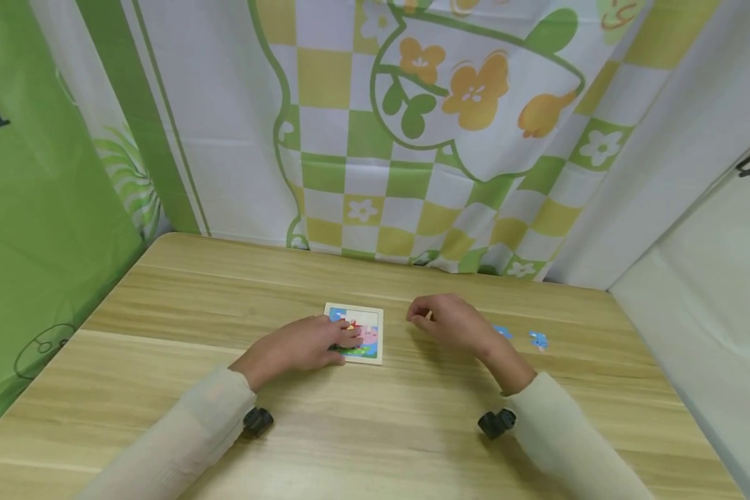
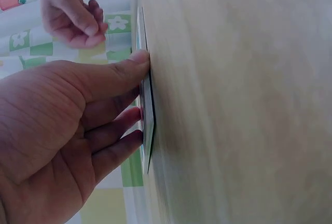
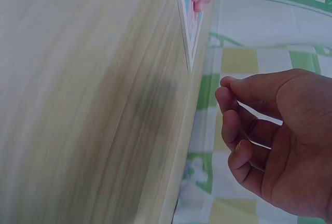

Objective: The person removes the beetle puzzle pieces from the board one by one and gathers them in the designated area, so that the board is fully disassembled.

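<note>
A small jigsaw puzzle (image 1: 380, 351) with a pale frame lies flat on the wooden table. Its picture shows a pink pig on blue and green, and a bare pale patch shows near the top. My left hand (image 1: 303, 344) rests on its left part, fingers fairly straight on the picture, hiding some of it. In the left wrist view the thumb (image 2: 122, 73) touches the puzzle's edge. Right of the puzzle, my right hand (image 1: 453, 323) hovers above the table. Its fingers are curled, thumb tip against the index finger (image 3: 224, 99), and nothing shows between them.
Two blue puzzle pieces lie to the right: one piece (image 1: 539, 339) in full sight, the other piece (image 1: 503, 332) partly behind my right wrist. A patterned curtain (image 1: 387, 201) hangs along the table's back edge. Green cloth (image 1: 44, 208) stands at the left, white cloth (image 1: 712, 278) at the right.
</note>
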A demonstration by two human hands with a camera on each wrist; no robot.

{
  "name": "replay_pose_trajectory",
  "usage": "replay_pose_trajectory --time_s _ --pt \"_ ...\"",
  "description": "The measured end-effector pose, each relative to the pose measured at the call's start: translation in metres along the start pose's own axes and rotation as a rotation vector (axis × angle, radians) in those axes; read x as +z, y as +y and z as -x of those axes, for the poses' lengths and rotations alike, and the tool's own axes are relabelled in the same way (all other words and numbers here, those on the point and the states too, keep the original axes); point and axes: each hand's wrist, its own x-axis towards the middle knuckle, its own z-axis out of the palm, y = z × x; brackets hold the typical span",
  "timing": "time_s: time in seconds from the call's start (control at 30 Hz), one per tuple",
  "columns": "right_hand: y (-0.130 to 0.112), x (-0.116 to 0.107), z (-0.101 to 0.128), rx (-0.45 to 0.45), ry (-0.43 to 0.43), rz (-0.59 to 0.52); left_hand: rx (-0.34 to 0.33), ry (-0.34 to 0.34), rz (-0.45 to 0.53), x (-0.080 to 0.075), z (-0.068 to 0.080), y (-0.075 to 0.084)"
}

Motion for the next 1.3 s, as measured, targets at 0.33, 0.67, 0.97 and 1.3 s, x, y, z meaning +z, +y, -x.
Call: replay_pose_trajectory --time_s 0.33,0.67,0.97,1.3 --pt "-0.015 0.013 -0.033 -0.062 -0.065 -0.109 0.055 0.052 -0.004 0.0 -0.001 -0.003" --pt "-0.026 0.03 -0.061 -0.139 -0.12 -0.143 0.064 0.03 0.03 -0.002 -0.002 -0.002" --pt "-0.031 0.038 -0.073 -0.12 -0.176 -0.167 0.094 0.018 0.027 -0.003 0.001 -0.002" --pt "-0.035 0.044 -0.077 -0.095 -0.211 -0.173 0.101 0.032 0.049 -0.001 0.003 -0.006"
